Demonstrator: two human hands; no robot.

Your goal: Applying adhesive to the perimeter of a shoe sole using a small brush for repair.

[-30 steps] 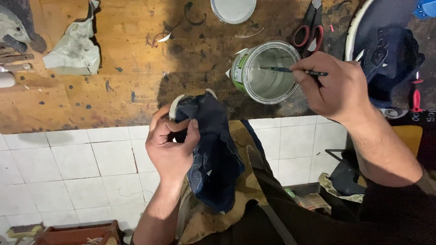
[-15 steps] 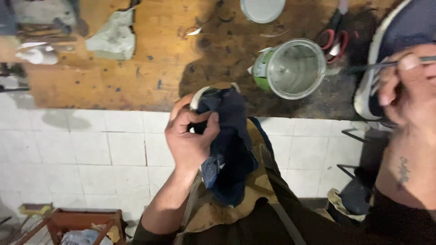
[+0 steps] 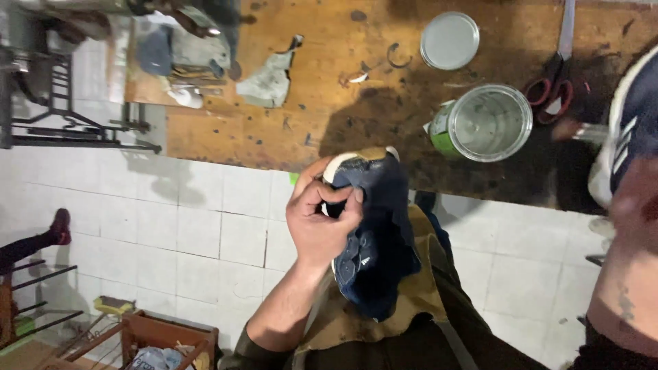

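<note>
Left hand (image 3: 321, 220) is clamped round the toe end of a dark navy shoe (image 3: 373, 236), fingers curled over the top edge w/ the thumb pressing in from the side. The shoe hangs toe-up in front of the person's lap, over a tan leather apron (image 3: 418, 301), and its pale toe cap (image 3: 343, 163) sits right at the edge of the wooden worktop (image 3: 322, 82).

Right hand (image 3: 634, 205) is way over at the right edge of the view, blurry and mostly cut off, so I can't tell if it's gripping anything or what the fingers are doing. Something thin and metallic-looking (image 3: 582, 131) pokes out near it, but too smeared to call.

On the worktop: an open tin can (image 3: 490, 123) w/ a green and white label sits just beyond the shoe and to the right, its round lid (image 3: 449, 40) lying flat further back. Red-handled scissors (image 3: 554, 85) are just right of the can. A second dark shoe w/ white stripes (image 3: 630, 130) is at the far right. A crumpled grey rag (image 3: 271, 79) sits mid-left, w/ a clutter of tools (image 3: 185, 68) in the far left corner.

Floor is white tile (image 3: 205, 226), and a wooden crate (image 3: 168, 339) is bottom left.
</note>
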